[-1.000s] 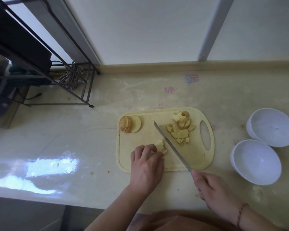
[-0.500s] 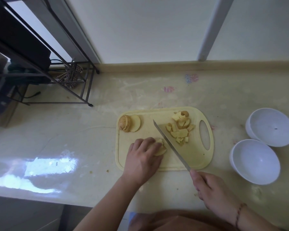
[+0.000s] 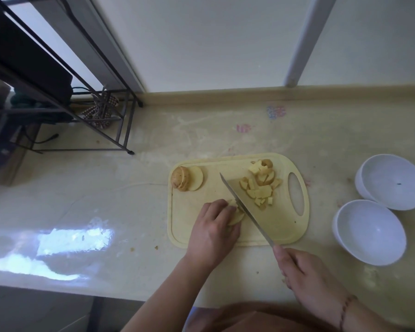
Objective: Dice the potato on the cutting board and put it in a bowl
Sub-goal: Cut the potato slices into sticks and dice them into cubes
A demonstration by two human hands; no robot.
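The left hand [image 3: 212, 232] lies palm down with knuckles raised, its curled fingers holding down a potato slice [image 3: 238, 218]. Its bare forearm enters from the lower edge and slants up to the right. The right hand [image 3: 304, 271] sits lower and further right, back upward, fingers wrapped round the handle of the knife [image 3: 244, 209]. The handle is hidden, so the grip is probably a full fist. The hands are apart.

One wide-angle view is given, taken from head height. The desk [image 3: 106, 188] is looked down on steeply and closely, toward the wall [image 3: 213, 44]; the board [image 3: 283, 226] is framed near centre.
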